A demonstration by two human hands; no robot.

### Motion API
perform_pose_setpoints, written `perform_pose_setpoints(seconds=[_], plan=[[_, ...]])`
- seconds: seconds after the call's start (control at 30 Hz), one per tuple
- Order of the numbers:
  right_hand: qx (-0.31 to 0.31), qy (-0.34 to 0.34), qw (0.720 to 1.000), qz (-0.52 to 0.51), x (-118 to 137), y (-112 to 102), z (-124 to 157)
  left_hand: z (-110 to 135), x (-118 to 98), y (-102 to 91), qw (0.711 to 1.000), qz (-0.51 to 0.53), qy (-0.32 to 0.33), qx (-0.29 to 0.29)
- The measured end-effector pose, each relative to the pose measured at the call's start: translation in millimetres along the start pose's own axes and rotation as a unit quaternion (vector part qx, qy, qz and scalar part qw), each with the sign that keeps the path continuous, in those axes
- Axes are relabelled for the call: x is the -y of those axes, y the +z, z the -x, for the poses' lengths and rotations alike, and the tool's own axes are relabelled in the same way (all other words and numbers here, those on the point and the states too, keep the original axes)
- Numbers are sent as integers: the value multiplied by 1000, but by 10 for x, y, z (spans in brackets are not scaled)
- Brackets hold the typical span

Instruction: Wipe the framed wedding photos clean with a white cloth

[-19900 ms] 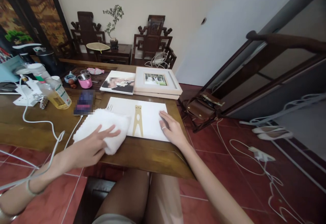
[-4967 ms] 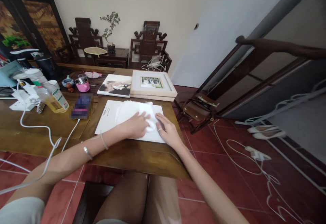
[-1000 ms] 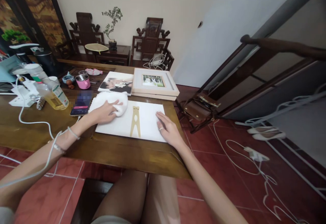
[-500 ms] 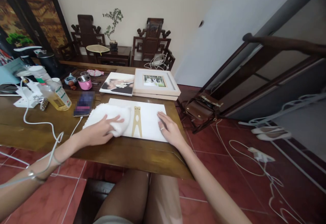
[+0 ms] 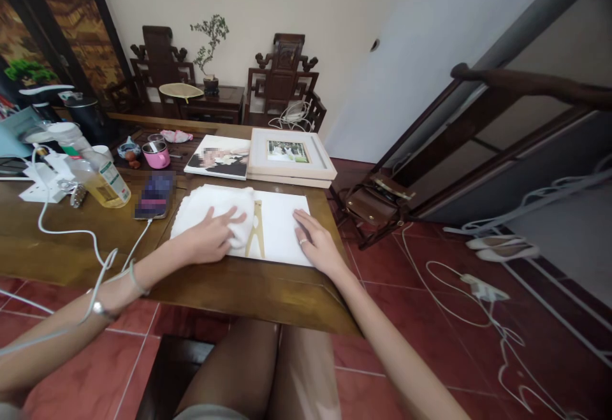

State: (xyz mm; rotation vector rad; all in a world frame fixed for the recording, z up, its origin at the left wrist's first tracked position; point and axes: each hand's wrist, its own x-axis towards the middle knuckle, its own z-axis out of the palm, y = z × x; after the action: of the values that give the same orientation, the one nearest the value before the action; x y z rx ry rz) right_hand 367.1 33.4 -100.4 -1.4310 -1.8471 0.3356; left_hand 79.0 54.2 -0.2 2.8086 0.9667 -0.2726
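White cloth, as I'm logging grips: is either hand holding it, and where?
The left hand lies on the white cloth, toward its lower right; whether it grips is unclear. The right hand doesn't touch it.

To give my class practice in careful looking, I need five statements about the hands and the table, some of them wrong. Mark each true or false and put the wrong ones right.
1. The left hand is on the white cloth. True.
2. The right hand is on the phone. False: it is at the right edge of the white panel.
3. A white cable runs to the phone. True.
4. The cloth hides all of the gold shape. False: part of it shows at the cloth's right edge.
5. The brown bag lies on the table. False: it is to the right of the table.
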Motion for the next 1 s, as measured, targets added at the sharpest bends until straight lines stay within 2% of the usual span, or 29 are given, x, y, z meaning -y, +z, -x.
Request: perform_pose_setpoints(seconds=[0.07,0.13,0.23,0.4,0.5,0.57,0.7,0.8,0.9,1.0], plan=[[-4,-2,1000,2,-4,9,-1,239,-142,34,1000,-4,20,0],[-6,-4,1000,2,-8,15,-1,406,-192,48,999,7,37,-5],[-6,-5,1000,-1,-8,16,0,424,-76,-6,999,20,24,-6],[-7,-6,1000,-9,-2,8,0,-26,370,-276,997,18,-69,-24],[-5,-8,1000,-10,-1,3,0,-367,531,-450,995,36,-74,-56],[-5,-6,1000,-6,-3,1,0,-587,531,-539,995,47,-62,-58],[-3,0,1000,-8,-4,-1,1,-983,314,-611,997,51,-33,-37],[-2,0,1000,-8,-1,-2,-1,-1174,72,-542,999,22,-9,-22],[-3,1,1000,-8,3,-1,-5,-1179,-151,-385,999,-28,-2,-21],[-3,1,1000,-14,2,1,-11,-948,-381,-211,997,-63,41,-34]])
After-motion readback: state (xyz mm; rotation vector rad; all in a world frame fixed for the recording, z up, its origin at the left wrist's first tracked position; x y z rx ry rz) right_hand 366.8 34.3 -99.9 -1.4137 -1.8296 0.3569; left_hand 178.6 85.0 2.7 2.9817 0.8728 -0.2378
